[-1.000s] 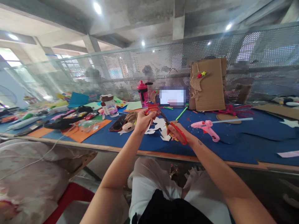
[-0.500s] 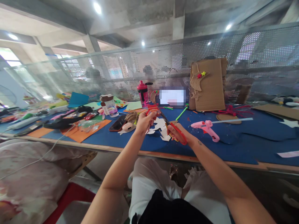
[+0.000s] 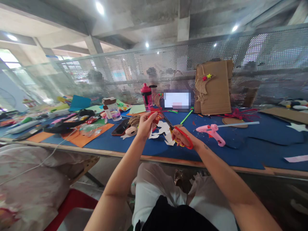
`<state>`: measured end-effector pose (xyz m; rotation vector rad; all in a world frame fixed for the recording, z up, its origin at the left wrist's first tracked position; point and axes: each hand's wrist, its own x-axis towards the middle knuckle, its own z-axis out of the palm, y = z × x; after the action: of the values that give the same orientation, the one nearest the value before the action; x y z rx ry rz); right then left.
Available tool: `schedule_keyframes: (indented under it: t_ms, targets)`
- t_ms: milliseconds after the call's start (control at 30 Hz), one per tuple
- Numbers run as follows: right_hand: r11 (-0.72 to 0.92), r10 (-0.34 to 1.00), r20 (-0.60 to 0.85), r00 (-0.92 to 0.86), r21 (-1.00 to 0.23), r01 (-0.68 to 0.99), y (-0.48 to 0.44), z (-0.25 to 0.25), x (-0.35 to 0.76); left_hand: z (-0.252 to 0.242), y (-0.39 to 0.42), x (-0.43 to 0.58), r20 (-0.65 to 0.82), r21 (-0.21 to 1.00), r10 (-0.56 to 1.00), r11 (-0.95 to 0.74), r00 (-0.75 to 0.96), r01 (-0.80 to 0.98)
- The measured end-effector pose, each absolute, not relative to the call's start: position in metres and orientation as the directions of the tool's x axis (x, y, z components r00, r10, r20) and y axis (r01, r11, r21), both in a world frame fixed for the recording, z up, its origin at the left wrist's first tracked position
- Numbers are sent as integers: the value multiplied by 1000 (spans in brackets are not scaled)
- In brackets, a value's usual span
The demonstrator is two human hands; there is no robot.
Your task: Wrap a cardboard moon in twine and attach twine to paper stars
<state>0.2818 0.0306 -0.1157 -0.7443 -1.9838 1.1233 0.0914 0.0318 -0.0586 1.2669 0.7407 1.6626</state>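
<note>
Slightly leftward, the left hand [image 3: 145,125] has shifted, baring more of the red paper [image 3: 158,117]. Nearest the body, the right hand [image 3: 182,138] is curled around the handles of the scissors [image 3: 171,125], whose blades slant forward and left to the paper, contact unclear. Left thumb and fingers pinch that paper, above white scraps [image 3: 164,128]; beyond stands a pink bottle [image 3: 146,93].

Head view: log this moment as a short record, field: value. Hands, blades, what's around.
Left hand: holds red paper
Right hand: holds scissors by the handles
Blades: point at red paper; whether they are cutting, can't tell
Surface: blue table
Between hands: white scraps on table
Left of hands: phone, twine
Right of hands: pink glue gun
Behind: pink bottle, lit screen, upright cardboard
</note>
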Motion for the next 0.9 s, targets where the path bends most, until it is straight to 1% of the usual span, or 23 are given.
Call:
schedule_keyframes:
  t_ms: [67, 200, 300, 600, 900]
  targets:
    - [432, 756, 276, -593, -891, 136, 29, -113, 283, -57, 33, 83, 427, 862, 901, -431, -76, -268]
    - [412, 757, 237, -609, -897, 163, 28, -111, 284, -56, 35, 69, 386, 909, 923, -380, 2, -169]
    - [430, 748, 257, -612, -890, 151, 29, -112, 283, -57, 35, 68, 366, 911, 930, -355, 17, -208]
    - [492, 675, 349, -650, -869, 44, 28, -114, 284, -52, 34, 75, 319, 904, 946, -284, 59, -320]
    - [459, 682, 353, -641, -889, -1, 24, -113, 284, -48, 32, 79, 322, 907, 942, -279, 92, -316]
